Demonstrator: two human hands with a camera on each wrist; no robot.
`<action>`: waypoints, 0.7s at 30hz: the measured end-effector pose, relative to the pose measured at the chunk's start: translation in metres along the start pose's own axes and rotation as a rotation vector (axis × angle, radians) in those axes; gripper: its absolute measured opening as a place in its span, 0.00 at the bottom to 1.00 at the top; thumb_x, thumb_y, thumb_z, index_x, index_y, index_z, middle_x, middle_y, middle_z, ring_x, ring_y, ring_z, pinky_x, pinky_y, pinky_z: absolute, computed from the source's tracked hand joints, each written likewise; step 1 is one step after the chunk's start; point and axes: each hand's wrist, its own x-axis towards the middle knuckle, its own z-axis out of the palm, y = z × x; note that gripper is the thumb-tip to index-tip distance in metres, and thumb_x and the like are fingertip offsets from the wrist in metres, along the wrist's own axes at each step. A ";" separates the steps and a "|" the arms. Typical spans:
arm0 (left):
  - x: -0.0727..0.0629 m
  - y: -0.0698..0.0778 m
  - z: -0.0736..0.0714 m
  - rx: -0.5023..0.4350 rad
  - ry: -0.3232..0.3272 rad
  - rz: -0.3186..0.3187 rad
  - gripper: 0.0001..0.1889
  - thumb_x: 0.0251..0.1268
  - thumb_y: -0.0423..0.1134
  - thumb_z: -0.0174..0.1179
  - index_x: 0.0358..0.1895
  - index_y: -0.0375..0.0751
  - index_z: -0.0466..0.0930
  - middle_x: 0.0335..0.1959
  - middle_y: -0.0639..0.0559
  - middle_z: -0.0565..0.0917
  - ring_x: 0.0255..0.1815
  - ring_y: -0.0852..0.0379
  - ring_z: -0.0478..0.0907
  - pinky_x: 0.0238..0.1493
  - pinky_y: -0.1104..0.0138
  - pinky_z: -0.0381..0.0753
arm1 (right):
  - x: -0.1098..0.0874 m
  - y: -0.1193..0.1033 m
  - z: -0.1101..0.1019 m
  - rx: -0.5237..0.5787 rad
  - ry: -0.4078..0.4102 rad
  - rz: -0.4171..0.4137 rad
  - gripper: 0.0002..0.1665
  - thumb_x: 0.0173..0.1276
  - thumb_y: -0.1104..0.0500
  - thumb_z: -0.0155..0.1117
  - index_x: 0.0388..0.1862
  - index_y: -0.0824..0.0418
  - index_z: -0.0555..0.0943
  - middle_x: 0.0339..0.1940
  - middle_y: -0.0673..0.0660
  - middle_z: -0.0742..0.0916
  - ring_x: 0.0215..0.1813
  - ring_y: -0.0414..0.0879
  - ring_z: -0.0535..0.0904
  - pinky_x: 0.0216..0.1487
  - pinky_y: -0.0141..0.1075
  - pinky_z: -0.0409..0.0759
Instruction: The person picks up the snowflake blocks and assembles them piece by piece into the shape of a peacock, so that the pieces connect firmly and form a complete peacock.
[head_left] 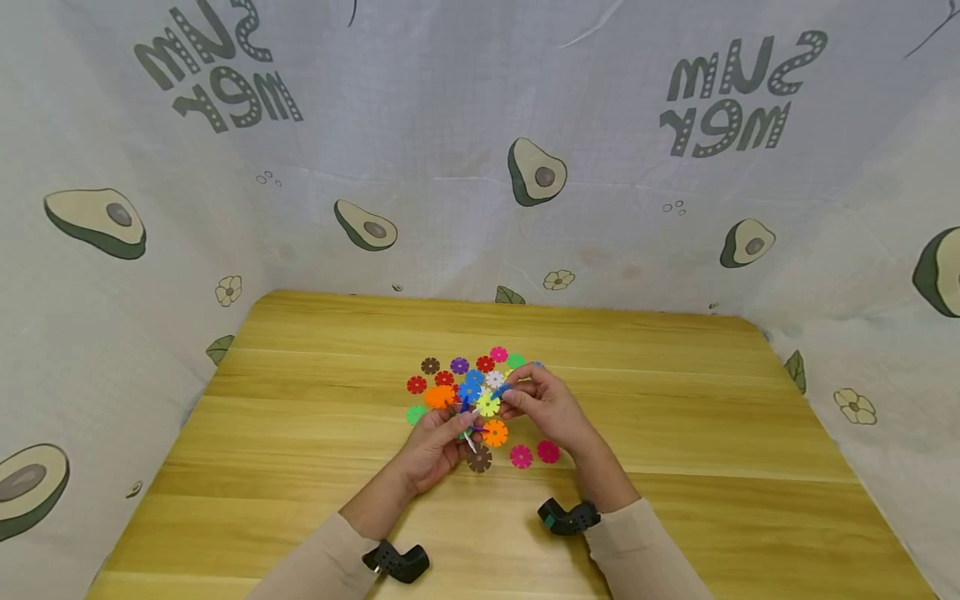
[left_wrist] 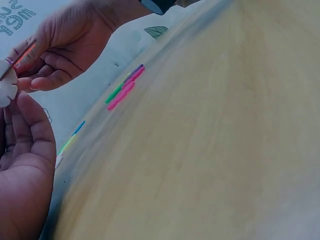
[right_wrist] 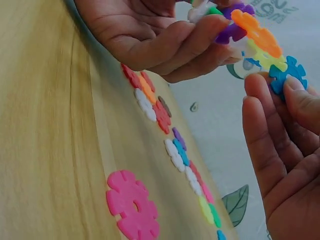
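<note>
My left hand (head_left: 435,450) grips a cluster of joined plastic snowflake discs. In the right wrist view the cluster shows a purple disc (right_wrist: 231,31), an orange disc (right_wrist: 260,35) and a yellow disc (right_wrist: 267,56). Between thumb and fingers, my right hand (head_left: 551,408) pinches a blue snowflake disc (right_wrist: 289,77) right at the yellow one's edge. A white disc (left_wrist: 6,92) of the cluster appears at the left wrist view's edge, above the left fingers; the rest is cut off there.
Loose snowflake discs lie on the wooden table (head_left: 300,467), mostly behind the hands: a purple disc (head_left: 460,366), a dark brown disc (head_left: 430,366) and several red ones among them. Nearer the front are two pink discs (head_left: 521,456). A printed cloth (head_left: 450,100) hangs behind the table.
</note>
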 end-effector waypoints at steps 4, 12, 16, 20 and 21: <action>0.002 -0.001 0.000 0.022 0.029 0.004 0.02 0.79 0.39 0.56 0.44 0.51 0.78 0.42 0.61 0.87 0.42 0.64 0.85 0.46 0.70 0.86 | 0.000 0.002 -0.010 -0.109 0.001 0.005 0.13 0.76 0.63 0.61 0.54 0.70 0.77 0.47 0.71 0.88 0.46 0.54 0.89 0.51 0.42 0.89; 0.003 -0.005 -0.002 0.020 0.067 0.036 0.03 0.77 0.38 0.59 0.47 0.52 0.80 0.42 0.60 0.89 0.37 0.60 0.88 0.46 0.65 0.89 | -0.010 0.009 -0.046 -0.610 -0.031 0.252 0.16 0.68 0.57 0.73 0.52 0.60 0.84 0.50 0.56 0.88 0.49 0.48 0.82 0.55 0.45 0.84; 0.003 -0.005 -0.002 -0.003 0.076 0.044 0.06 0.76 0.35 0.59 0.45 0.52 0.82 0.41 0.59 0.87 0.38 0.57 0.89 0.50 0.59 0.90 | -0.015 0.009 -0.055 -0.697 -0.080 0.338 0.17 0.62 0.58 0.77 0.49 0.59 0.85 0.47 0.55 0.87 0.49 0.49 0.81 0.56 0.48 0.83; 0.002 -0.004 -0.001 -0.030 0.092 0.054 0.08 0.75 0.33 0.59 0.45 0.52 0.84 0.42 0.59 0.87 0.40 0.56 0.90 0.53 0.55 0.89 | -0.017 0.009 -0.056 -0.721 -0.082 0.372 0.15 0.60 0.60 0.78 0.45 0.59 0.84 0.42 0.54 0.85 0.44 0.48 0.78 0.47 0.42 0.82; 0.002 -0.004 0.000 -0.035 0.097 0.056 0.08 0.75 0.33 0.59 0.45 0.52 0.84 0.42 0.59 0.88 0.40 0.56 0.90 0.53 0.54 0.89 | -0.017 0.010 -0.056 -0.727 -0.079 0.369 0.15 0.59 0.60 0.79 0.44 0.60 0.84 0.41 0.54 0.85 0.43 0.47 0.77 0.45 0.40 0.81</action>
